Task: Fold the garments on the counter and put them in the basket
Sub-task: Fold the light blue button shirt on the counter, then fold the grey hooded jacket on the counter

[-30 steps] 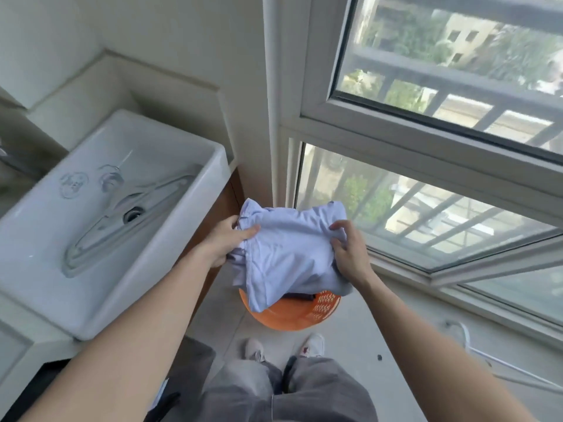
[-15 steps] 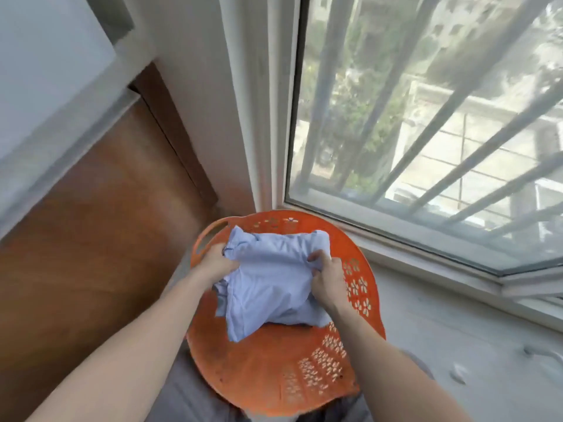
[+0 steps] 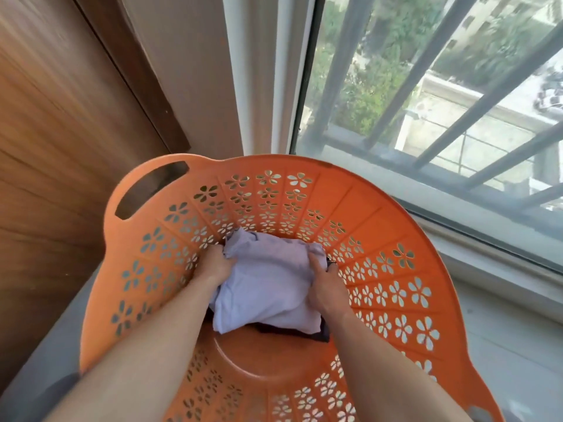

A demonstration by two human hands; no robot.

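Note:
A folded pale lilac garment lies low inside the round orange basket, on top of a dark garment whose edge shows beneath it. My left hand grips the lilac garment's left side, fingers curled into the cloth. At its right side, my right hand holds the cloth the same way. Both forearms reach down into the basket from the near rim.
The basket stands on the floor in a corner. A brown wooden cabinet side rises at the left. A window with grey bars fills the right, its sill just beyond the basket's far rim.
I have bent down from standing over the sink. Both hands lowered the lilac garment from above the basket's rim to its bottom, onto the dark garment.

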